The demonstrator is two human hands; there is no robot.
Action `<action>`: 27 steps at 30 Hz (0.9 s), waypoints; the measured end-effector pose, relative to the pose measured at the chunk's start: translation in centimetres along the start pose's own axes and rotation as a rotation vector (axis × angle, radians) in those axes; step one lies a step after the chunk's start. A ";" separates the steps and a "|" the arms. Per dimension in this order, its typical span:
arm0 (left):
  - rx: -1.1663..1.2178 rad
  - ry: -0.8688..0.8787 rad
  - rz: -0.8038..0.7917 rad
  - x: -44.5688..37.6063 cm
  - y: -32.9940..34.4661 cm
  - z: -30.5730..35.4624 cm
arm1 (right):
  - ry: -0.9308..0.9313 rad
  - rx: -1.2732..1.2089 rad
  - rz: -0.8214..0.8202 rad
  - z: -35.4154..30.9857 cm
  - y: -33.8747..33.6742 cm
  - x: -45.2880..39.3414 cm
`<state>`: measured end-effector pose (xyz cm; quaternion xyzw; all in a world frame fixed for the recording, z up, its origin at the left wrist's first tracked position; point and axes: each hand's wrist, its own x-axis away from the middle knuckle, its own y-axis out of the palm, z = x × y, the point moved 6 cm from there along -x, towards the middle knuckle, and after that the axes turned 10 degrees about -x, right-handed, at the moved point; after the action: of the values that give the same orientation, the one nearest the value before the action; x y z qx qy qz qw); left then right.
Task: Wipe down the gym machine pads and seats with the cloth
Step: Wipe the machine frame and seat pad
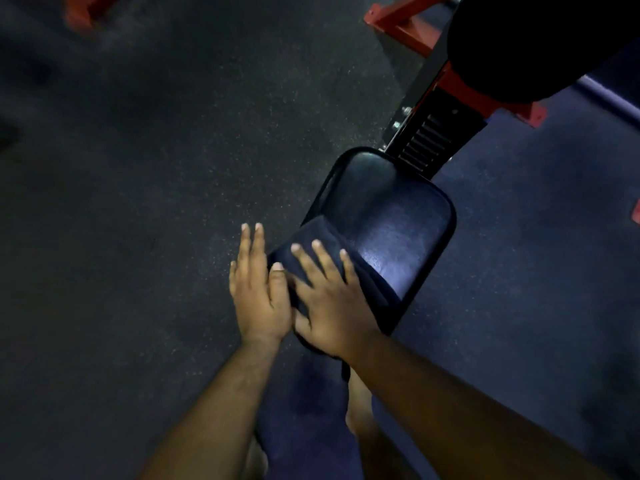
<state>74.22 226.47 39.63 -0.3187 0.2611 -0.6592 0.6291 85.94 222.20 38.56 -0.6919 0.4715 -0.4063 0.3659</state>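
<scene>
A dark padded machine seat [391, 216] fills the middle of the head view, its near right part shiny. A dark blue cloth [311, 237] lies over the seat's near left end. My right hand [329, 299] lies flat on the cloth with its fingers spread and straight. Beside it, my left hand [258, 289] is flat too; its thumb rests against the cloth's left edge while its fingers reach past the seat over the floor. A large black pad [540, 39] hangs at the top right.
The red and black machine frame [429, 109] with bolts and a slotted adjuster rises behind the seat. Dark speckled rubber floor [156, 150] spreads to the left, blue flooring [536, 271] to the right. My knee in dark shorts [304, 410] is below the hands.
</scene>
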 end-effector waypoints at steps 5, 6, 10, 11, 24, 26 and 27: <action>-0.135 0.071 -0.169 1.1 0.5 0.0 | -0.082 0.070 -0.016 1.7 1.5 6.2; -0.191 0.096 -0.195 1.2 1.1 0.2 | -0.055 0.073 -0.006 2.7 1.7 7.0; -0.408 0.271 -0.273 1.5 4.0 1.9 | 0.153 -0.015 0.105 7.6 0.5 8.5; -0.454 0.308 -0.283 1.3 4.7 2.6 | 0.219 -0.054 0.118 8.6 0.1 8.5; -0.752 0.441 -0.320 -1.2 8.4 5.5 | 0.792 -0.578 0.555 19.4 -4.5 3.1; -0.756 0.430 -0.342 -1.3 8.5 5.7 | 0.756 -0.611 0.485 13.7 -2.3 6.0; -0.758 0.431 -0.352 -1.2 8.5 5.7 | 0.748 -0.633 0.418 11.6 -1.0 7.5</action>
<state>84.09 227.36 36.94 -0.4215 0.5501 -0.6650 0.2783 98.48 216.77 36.40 -0.4677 0.7970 -0.3817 0.0194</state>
